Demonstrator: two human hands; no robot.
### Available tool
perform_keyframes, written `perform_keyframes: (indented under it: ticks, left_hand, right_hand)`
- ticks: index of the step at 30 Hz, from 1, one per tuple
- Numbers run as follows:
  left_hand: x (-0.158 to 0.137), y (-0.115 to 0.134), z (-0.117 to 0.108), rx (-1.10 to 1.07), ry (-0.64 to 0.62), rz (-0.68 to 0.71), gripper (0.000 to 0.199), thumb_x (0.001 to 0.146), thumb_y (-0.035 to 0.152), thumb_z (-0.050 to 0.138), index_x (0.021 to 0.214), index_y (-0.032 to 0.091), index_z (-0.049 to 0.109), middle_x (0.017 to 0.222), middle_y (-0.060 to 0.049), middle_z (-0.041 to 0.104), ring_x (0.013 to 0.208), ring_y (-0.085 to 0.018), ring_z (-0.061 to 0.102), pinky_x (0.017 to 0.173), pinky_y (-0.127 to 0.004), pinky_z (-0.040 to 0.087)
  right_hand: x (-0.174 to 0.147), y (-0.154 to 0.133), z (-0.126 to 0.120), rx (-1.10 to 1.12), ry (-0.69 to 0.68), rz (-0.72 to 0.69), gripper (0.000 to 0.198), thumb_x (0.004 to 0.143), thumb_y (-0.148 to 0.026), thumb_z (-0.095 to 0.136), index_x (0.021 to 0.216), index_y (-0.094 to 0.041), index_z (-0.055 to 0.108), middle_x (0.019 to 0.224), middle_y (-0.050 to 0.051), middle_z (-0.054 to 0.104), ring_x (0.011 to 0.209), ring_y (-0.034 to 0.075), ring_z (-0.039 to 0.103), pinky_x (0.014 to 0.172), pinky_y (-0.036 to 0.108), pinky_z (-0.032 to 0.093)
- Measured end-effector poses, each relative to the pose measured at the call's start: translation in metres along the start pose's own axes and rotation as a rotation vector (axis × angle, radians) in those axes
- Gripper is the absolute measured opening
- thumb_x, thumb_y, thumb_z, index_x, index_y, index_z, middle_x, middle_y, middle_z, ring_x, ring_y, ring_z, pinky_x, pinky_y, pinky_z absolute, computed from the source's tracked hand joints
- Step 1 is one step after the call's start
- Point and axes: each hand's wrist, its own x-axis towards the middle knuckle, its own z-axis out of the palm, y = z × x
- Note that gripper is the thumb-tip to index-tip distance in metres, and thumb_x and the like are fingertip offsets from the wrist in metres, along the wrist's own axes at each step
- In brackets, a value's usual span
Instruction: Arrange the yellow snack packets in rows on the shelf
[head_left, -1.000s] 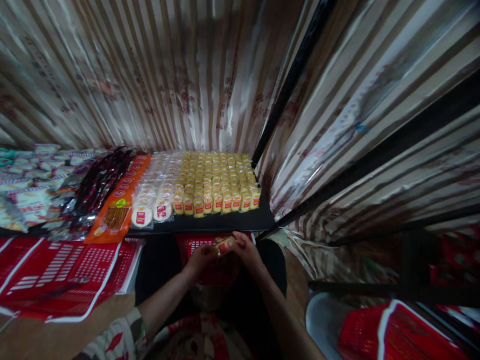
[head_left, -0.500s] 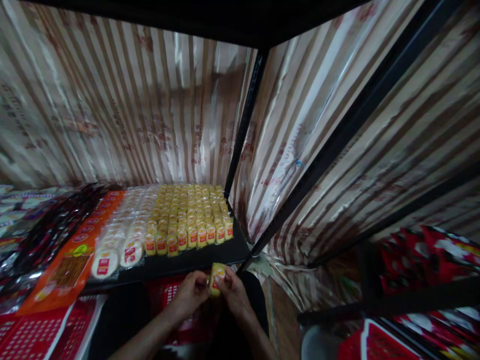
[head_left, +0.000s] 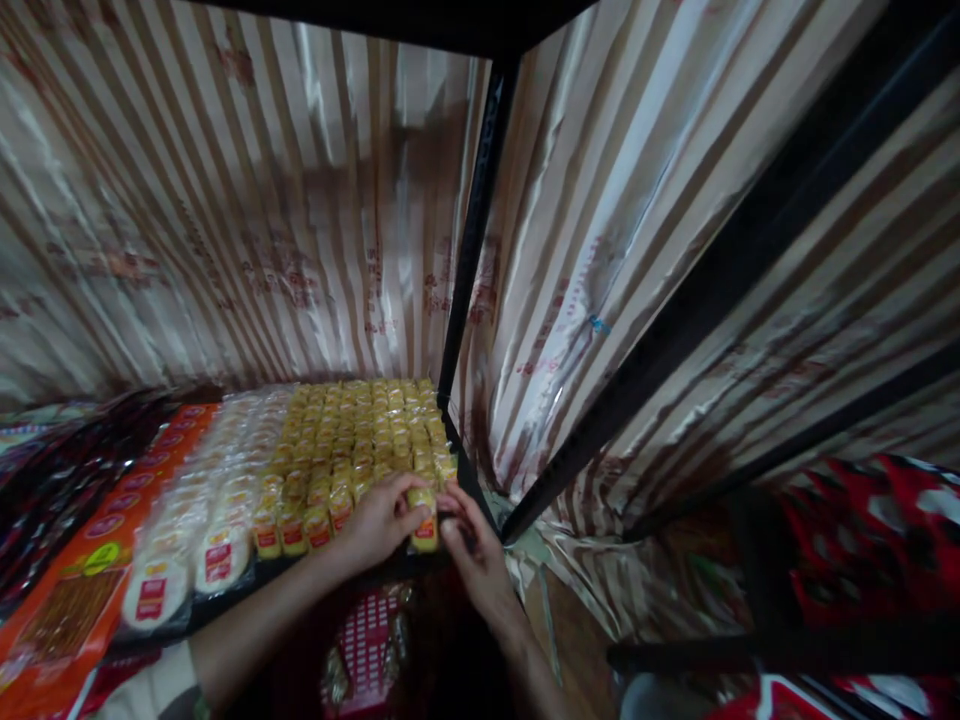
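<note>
At eight o'clock, left to right on a black shelf point(head_left: 259, 572), lie an orange snack bag point(head_left: 112, 535), clear-wrapped round white crackers point(head_left: 220, 545) and yellow-wrapped snack rows point(head_left: 345, 435). Near seven o'clock, the left hand's point(head_left: 379, 520) fingers pinch an upright yellow snack packet point(head_left: 425, 537); at six, the right hand's point(head_left: 480, 560) fingers are loosely parted beside it.

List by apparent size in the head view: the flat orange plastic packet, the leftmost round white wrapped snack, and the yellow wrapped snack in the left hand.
1. Orange plastic packet
2. Round white snack
3. Yellow snack
</note>
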Motion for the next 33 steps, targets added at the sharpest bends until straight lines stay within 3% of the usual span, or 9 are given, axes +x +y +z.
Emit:
perform_keyframes:
  ticks: [3,5,10,16,22,33]
  left_hand:
    - [0.04,0.011,-0.019,0.03,0.111,0.001,0.035,0.073,0.028,0.057,0.107,0.016,0.06,0.073,0.0,0.06,0.061,-0.012,0.052,0.06,-0.023,0.041]
    - [0.07,0.017,-0.028,0.074,0.193,0.04,0.036,0.074,0.026,0.057,0.109,0.018,0.059,0.082,-0.001,0.063,0.065,-0.012,0.054,0.065,-0.023,0.043]
    - [0.15,0.019,-0.032,0.232,0.315,0.085,0.028,0.075,0.023,0.057,0.102,0.018,0.062,0.091,-0.003,0.064,0.082,-0.015,0.058,0.078,-0.026,0.046]
    - [0.222,0.008,-0.011,0.338,0.308,0.106,0.028,0.075,0.022,0.058,0.101,0.012,0.062,0.098,-0.01,0.064,0.092,-0.02,0.059,0.085,-0.031,0.045]
    - [0.25,-0.007,0.008,0.489,0.187,0.17,0.024,0.078,0.02,0.056,0.101,0.013,0.061,0.1,-0.01,0.063,0.094,-0.019,0.059,0.086,-0.029,0.045]
    - [0.263,-0.01,0.015,0.711,-0.042,0.094,0.026,0.081,0.017,0.051,0.106,0.011,0.058,0.105,-0.015,0.061,0.093,-0.023,0.062,0.078,-0.031,0.049]
  right_hand:
    - [0.031,0.015,-0.01,-0.05,0.218,0.029,0.059,0.085,-0.054,0.037,0.131,-0.017,0.044,0.136,0.009,0.045,0.127,0.02,0.038,0.109,0.037,0.026]
    - [0.054,0.03,-0.012,-0.105,0.268,0.04,0.065,0.084,-0.058,0.034,0.131,-0.015,0.043,0.141,0.009,0.039,0.132,0.021,0.031,0.112,0.039,0.019]
    - [0.087,0.053,-0.007,-0.152,0.208,0.097,0.066,0.084,-0.058,0.032,0.135,-0.016,0.04,0.144,0.008,0.035,0.134,0.019,0.027,0.113,0.037,0.016]
    - [0.084,0.045,0.0,-0.151,0.153,0.114,0.06,0.088,-0.052,0.034,0.138,-0.019,0.034,0.144,0.006,0.035,0.134,0.02,0.029,0.112,0.039,0.019]
    - [0.084,0.051,0.004,-0.121,0.145,0.127,0.062,0.088,-0.054,0.034,0.138,-0.018,0.034,0.144,0.006,0.034,0.135,0.019,0.026,0.113,0.038,0.019]
    - [0.09,0.063,0.003,-0.144,0.197,0.096,0.058,0.087,-0.053,0.036,0.131,-0.016,0.045,0.138,0.009,0.044,0.129,0.022,0.037,0.109,0.039,0.028]
